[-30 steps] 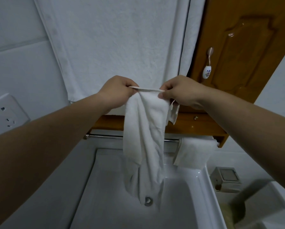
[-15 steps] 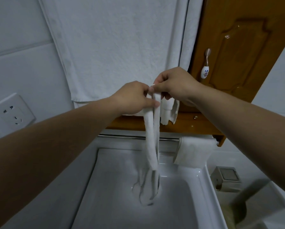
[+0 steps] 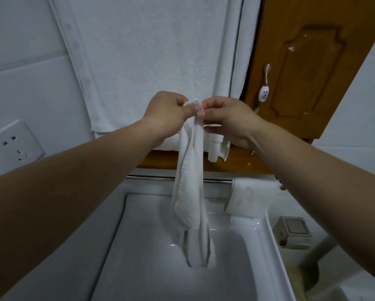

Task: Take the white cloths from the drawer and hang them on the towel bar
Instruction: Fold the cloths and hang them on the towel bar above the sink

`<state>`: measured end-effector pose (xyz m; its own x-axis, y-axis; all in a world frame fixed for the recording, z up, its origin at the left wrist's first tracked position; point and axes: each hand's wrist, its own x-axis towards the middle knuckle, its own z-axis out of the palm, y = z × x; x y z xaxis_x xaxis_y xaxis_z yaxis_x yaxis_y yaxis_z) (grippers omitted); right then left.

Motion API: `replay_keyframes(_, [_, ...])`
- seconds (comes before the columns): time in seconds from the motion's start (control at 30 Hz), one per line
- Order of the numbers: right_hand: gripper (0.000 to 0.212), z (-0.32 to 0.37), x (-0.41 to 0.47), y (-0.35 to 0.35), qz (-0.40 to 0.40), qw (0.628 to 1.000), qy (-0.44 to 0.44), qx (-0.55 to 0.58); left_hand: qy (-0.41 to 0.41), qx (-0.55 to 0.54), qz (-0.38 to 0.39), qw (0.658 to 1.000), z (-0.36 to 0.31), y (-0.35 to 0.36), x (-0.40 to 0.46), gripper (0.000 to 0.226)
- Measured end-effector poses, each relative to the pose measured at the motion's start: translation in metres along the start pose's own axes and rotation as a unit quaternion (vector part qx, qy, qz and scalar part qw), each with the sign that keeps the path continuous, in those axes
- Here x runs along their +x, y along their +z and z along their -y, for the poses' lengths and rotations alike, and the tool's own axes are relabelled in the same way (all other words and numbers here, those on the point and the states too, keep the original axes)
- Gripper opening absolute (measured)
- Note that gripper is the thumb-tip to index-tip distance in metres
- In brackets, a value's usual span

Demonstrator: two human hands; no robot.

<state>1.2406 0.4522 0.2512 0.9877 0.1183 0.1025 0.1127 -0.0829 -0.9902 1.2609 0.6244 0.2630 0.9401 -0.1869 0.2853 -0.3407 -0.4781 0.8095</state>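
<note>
A long white cloth [image 3: 189,192] hangs bunched and narrow from both hands, its lower end reaching down into the sink basin. My left hand [image 3: 167,115] and my right hand [image 3: 228,120] pinch its top edge close together, thumbs almost touching. Behind and below them runs the metal towel bar [image 3: 151,177], with a folded white cloth [image 3: 250,197] draped over its right end. Another small white cloth [image 3: 218,148] hangs from the wooden shelf just under my right hand.
A large white towel [image 3: 149,57] hangs on the wall behind. A wooden cabinet door [image 3: 308,72] with a ceramic handle stands at the right. The white sink [image 3: 267,235] lies below; a wall socket [image 3: 13,144] is at the left and a grey box [image 3: 293,232] at the right.
The cloth, first held spread between my hands, was gathered into a narrow strip as my hands came together. Since half a second ago my right hand dropped level with the left.
</note>
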Motion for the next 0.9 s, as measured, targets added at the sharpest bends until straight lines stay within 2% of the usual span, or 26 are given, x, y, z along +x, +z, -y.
replay_keyframes(0.1, [0.014,-0.011,-0.004,0.006,0.002,1.000,0.010,-0.016,0.010,-0.025,-0.020,0.999,-0.005,-0.004,0.002,0.048])
replay_keyframes(0.27, [0.011,-0.019,-0.009,0.015,0.028,1.000,-0.002,0.005,0.016,-0.030,-0.033,0.999,-0.012,-0.010,0.005,0.026])
replay_keyframes(0.53, [0.012,-0.049,-0.018,0.027,0.040,0.995,0.062,0.063,-0.051,-0.078,-0.102,0.990,0.012,-0.016,0.012,0.013])
replay_keyframes(0.7, [0.007,-0.071,-0.024,0.025,0.048,0.995,0.088,0.015,-0.088,-0.105,-0.134,0.982,0.035,-0.023,0.012,0.009])
replay_keyframes(0.8, [0.021,-0.088,-0.030,0.020,0.042,0.993,0.109,0.017,-0.102,-0.108,-0.164,0.975,0.043,-0.032,0.013,0.010])
replay_keyframes(0.9, [0.011,-0.107,-0.039,0.017,0.036,0.990,0.123,0.053,-0.115,-0.100,-0.211,0.966,0.052,-0.046,0.017,0.013])
